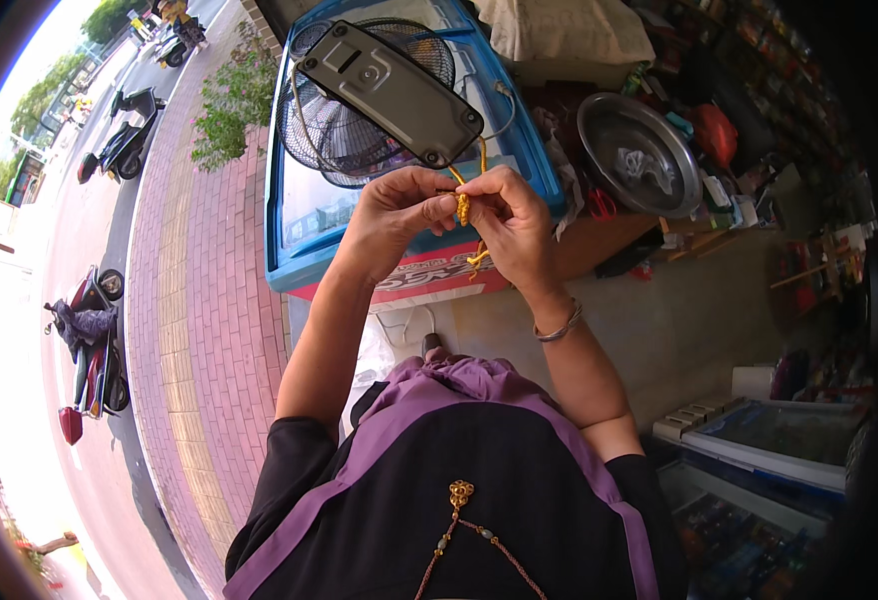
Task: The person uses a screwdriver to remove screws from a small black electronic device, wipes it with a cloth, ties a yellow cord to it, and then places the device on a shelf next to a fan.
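In front of my chest both hands pinch a yellow knotted cord (464, 210). My left hand (394, 215) has thumb and fingers closed on the knot's left side. My right hand (514, 225), with a metal bangle at its wrist, grips the cord from the right, fingertips pressed together. Loose cord ends dangle below the right fingers, and two strands run up from the knot toward the edge of the fan's grey base. That fan (364, 125) lies on its side with its black wire cage behind the base; whether the cord is tied to it, I cannot tell.
The fan rests on a blue-framed chest freezer (277, 255). To its right sits a metal basin (591, 135) with a crumpled plastic bag in it, near a red bag (715, 135). Scooters (94, 355) stand on the road at left. A glass-topped case (779, 435) is at lower right.
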`<state>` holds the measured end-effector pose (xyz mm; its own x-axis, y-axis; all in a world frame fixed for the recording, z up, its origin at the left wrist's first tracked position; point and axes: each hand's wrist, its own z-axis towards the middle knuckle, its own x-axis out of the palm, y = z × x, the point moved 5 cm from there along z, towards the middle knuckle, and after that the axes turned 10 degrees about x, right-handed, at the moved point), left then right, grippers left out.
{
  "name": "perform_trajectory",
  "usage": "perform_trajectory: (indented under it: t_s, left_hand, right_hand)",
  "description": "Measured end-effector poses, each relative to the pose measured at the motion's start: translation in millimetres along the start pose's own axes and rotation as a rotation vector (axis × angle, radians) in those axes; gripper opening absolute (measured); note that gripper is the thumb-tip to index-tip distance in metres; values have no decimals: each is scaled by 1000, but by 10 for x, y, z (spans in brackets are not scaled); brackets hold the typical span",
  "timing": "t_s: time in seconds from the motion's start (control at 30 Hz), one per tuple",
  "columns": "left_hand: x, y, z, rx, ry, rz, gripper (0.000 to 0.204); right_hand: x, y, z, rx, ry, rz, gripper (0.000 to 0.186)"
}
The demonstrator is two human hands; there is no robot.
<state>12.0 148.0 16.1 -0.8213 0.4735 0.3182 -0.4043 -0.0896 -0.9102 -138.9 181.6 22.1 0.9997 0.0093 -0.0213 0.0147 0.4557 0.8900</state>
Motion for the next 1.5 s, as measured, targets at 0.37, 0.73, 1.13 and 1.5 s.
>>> perform_trajectory:
  t_s: [0.37, 0.73, 1.13, 1.5]
  left_hand:
    - [58, -2, -17, 98, -79, 75, 14]
    - [-4, -71, -24, 162, -74, 80, 12]
    - [-32, -67, -70, 121, -98, 6, 11]
    - [-52, -106, 29, -303, 164, 314, 53]
  right_hand:
    - [-39, 93, 26, 25, 59, -44, 12]
    - [-127, 120, 37, -15, 3, -285, 12]
    - [-177, 73, 54, 26, 6, -218, 9]
    - [-101, 115, 70, -76, 123, -407, 10]
